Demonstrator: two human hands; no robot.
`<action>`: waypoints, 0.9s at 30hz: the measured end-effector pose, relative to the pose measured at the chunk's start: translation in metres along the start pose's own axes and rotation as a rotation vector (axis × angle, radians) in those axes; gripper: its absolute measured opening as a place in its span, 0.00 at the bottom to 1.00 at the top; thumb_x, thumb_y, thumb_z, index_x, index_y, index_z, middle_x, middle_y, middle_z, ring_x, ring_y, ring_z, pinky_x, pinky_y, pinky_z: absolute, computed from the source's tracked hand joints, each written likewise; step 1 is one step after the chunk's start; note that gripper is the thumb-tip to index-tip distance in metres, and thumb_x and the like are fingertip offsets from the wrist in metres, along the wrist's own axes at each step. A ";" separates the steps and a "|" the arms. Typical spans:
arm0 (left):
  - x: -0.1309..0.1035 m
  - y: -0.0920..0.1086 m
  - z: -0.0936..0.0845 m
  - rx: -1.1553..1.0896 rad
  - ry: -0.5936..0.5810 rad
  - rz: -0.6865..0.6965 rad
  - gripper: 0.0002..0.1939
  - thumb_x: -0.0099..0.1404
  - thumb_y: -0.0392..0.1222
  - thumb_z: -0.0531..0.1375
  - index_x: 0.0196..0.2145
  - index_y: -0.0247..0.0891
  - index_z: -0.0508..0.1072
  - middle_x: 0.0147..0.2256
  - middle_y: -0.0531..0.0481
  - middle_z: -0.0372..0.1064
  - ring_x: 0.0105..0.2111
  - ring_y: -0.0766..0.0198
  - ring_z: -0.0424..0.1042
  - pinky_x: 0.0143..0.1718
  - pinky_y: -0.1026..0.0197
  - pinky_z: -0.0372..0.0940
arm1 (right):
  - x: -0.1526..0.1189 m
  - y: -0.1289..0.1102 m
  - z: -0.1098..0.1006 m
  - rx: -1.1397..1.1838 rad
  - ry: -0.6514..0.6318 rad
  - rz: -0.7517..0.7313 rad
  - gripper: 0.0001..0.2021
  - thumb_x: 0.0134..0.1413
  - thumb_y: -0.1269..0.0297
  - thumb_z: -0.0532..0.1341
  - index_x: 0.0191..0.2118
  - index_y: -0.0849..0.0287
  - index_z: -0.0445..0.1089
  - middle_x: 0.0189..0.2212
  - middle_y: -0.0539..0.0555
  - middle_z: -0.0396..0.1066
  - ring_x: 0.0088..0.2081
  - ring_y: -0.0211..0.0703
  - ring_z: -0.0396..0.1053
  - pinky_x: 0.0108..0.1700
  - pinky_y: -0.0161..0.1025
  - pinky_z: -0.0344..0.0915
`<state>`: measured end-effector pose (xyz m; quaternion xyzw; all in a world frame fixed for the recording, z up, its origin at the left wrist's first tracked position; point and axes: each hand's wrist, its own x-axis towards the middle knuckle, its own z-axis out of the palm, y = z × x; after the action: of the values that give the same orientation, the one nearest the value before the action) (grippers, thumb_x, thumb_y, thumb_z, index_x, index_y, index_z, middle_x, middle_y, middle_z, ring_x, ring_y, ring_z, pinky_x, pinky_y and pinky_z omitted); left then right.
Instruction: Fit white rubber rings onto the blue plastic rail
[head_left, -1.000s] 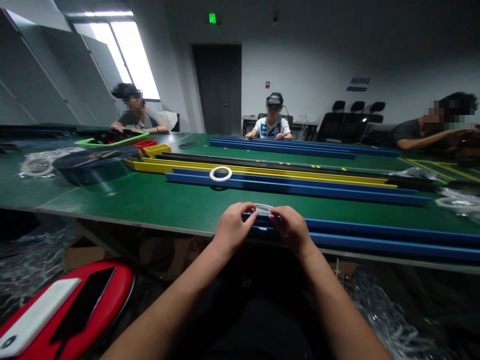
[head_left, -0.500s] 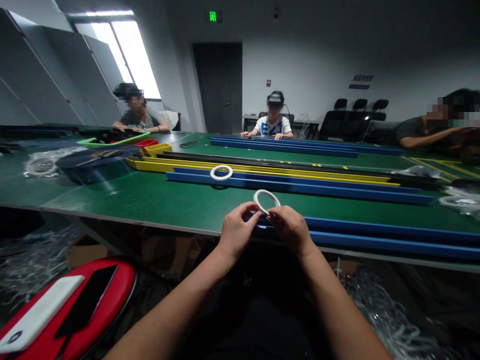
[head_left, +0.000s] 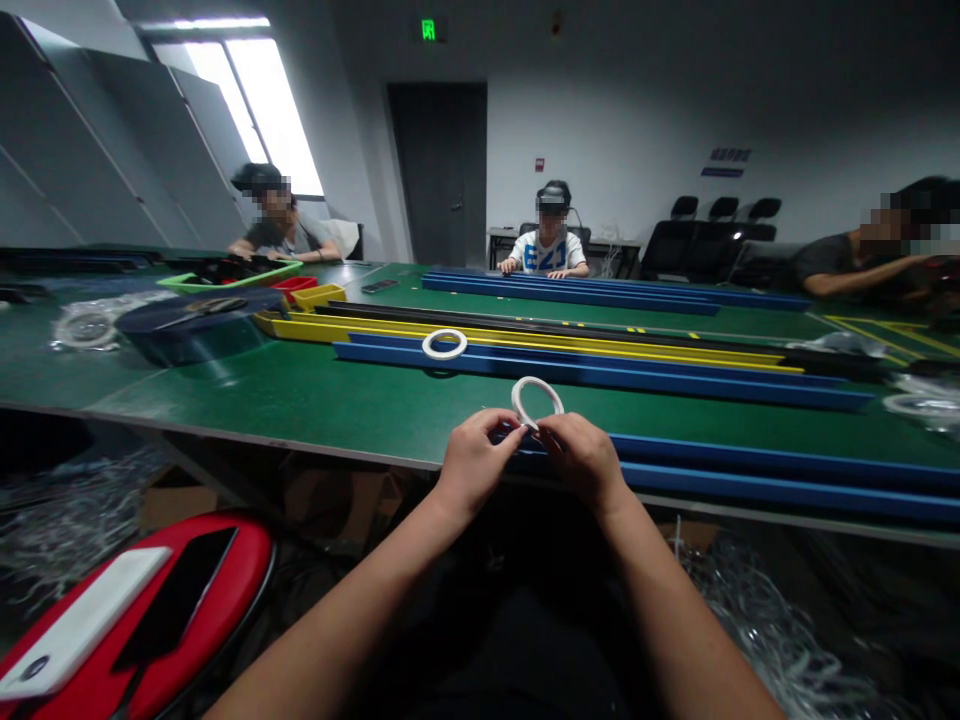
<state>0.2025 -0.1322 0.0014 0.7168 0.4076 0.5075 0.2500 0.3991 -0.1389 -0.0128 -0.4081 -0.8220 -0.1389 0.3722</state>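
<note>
A thin roll of white tape [head_left: 517,398] is held up on edge over the table's near side, its open centre facing me. My right hand [head_left: 586,460] pinches the lower right of its rim. The fingers of my left hand [head_left: 480,455] are closed in a pinch at the roll's lower left edge, their tips close to those of my right hand. Whether a loose tape end lies between them is too small to tell. Under and right of my hands runs a long blue channel strip [head_left: 750,478]. A second white tape roll [head_left: 428,347] leans on another blue strip [head_left: 600,373] beyond.
Yellow strips [head_left: 525,338] and black strips lie across the green table [head_left: 300,400]. A large dark roll [head_left: 187,335] and plastic-wrapped rolls [head_left: 86,325] stand left. Phone and white device [head_left: 82,625] rest on a red stool [head_left: 232,600]. Three people sit around the table.
The tape roll has turned slightly more upright between my fingers. Both hands stay in nearly the same place; the view has shifted very slightly.
</note>
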 end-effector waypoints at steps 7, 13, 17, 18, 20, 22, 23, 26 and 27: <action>0.005 0.000 -0.013 0.111 -0.030 0.058 0.04 0.63 0.42 0.62 0.34 0.40 0.75 0.34 0.51 0.75 0.32 0.66 0.71 0.36 0.63 0.66 | 0.005 -0.006 -0.005 -0.090 0.074 -0.032 0.06 0.61 0.64 0.60 0.42 0.56 0.73 0.33 0.53 0.76 0.36 0.42 0.65 0.42 0.40 0.59; 0.014 -0.005 -0.034 -0.104 -0.005 -0.094 0.14 0.60 0.47 0.64 0.41 0.39 0.72 0.32 0.51 0.74 0.30 0.66 0.72 0.33 0.64 0.66 | 0.020 -0.018 -0.017 -0.124 -0.132 -0.107 0.16 0.65 0.67 0.55 0.56 0.53 0.69 0.40 0.55 0.74 0.39 0.40 0.68 0.43 0.36 0.60; 0.024 -0.020 -0.050 -0.247 0.034 -0.169 0.20 0.56 0.47 0.67 0.43 0.38 0.69 0.31 0.51 0.74 0.32 0.64 0.74 0.35 0.62 0.68 | 0.042 -0.021 -0.039 -0.257 -0.388 -0.149 0.23 0.64 0.69 0.53 0.62 0.43 0.62 0.41 0.52 0.71 0.32 0.35 0.68 0.31 0.33 0.56; 0.026 -0.025 -0.053 -0.243 0.032 -0.178 0.20 0.55 0.47 0.67 0.42 0.37 0.69 0.31 0.51 0.74 0.32 0.64 0.74 0.36 0.62 0.68 | 0.049 -0.022 -0.045 -0.291 -0.451 -0.170 0.24 0.64 0.69 0.53 0.62 0.41 0.61 0.39 0.51 0.71 0.30 0.35 0.68 0.30 0.33 0.55; 0.029 -0.036 -0.056 -0.214 -0.004 -0.198 0.18 0.53 0.47 0.68 0.38 0.37 0.70 0.31 0.51 0.74 0.32 0.64 0.74 0.35 0.62 0.67 | 0.062 -0.023 -0.054 -0.330 -0.560 -0.219 0.25 0.63 0.69 0.54 0.63 0.39 0.60 0.35 0.50 0.71 0.28 0.36 0.68 0.28 0.33 0.53; 0.028 -0.046 -0.056 -0.149 -0.062 -0.215 0.16 0.53 0.47 0.68 0.34 0.37 0.70 0.31 0.51 0.74 0.31 0.64 0.73 0.34 0.63 0.66 | 0.072 -0.026 -0.057 -0.345 -0.670 -0.258 0.25 0.61 0.69 0.55 0.62 0.40 0.62 0.32 0.51 0.71 0.28 0.38 0.69 0.28 0.33 0.53; 0.027 -0.050 -0.055 -0.101 -0.089 -0.222 0.14 0.53 0.47 0.68 0.33 0.37 0.70 0.30 0.51 0.74 0.31 0.64 0.73 0.34 0.63 0.65 | 0.076 -0.027 -0.055 -0.348 -0.726 -0.270 0.25 0.60 0.69 0.55 0.61 0.41 0.63 0.32 0.52 0.72 0.28 0.39 0.70 0.28 0.33 0.54; 0.021 -0.059 -0.049 0.061 -0.129 -0.230 0.10 0.54 0.44 0.66 0.30 0.38 0.71 0.30 0.53 0.73 0.30 0.65 0.72 0.32 0.63 0.63 | 0.082 -0.031 -0.042 -0.339 -0.878 -0.270 0.21 0.61 0.67 0.54 0.57 0.45 0.69 0.32 0.54 0.74 0.28 0.42 0.72 0.29 0.34 0.58; 0.019 -0.061 -0.047 0.108 -0.136 -0.230 0.09 0.54 0.43 0.65 0.30 0.38 0.71 0.30 0.54 0.73 0.30 0.65 0.72 0.32 0.63 0.62 | 0.083 -0.033 -0.037 -0.336 -0.921 -0.258 0.19 0.61 0.66 0.53 0.56 0.47 0.71 0.32 0.55 0.75 0.29 0.43 0.73 0.29 0.35 0.60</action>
<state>0.1417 -0.0858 -0.0188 0.7105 0.4959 0.4032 0.2944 0.3598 -0.1319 0.0753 -0.3763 -0.9109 -0.1197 -0.1197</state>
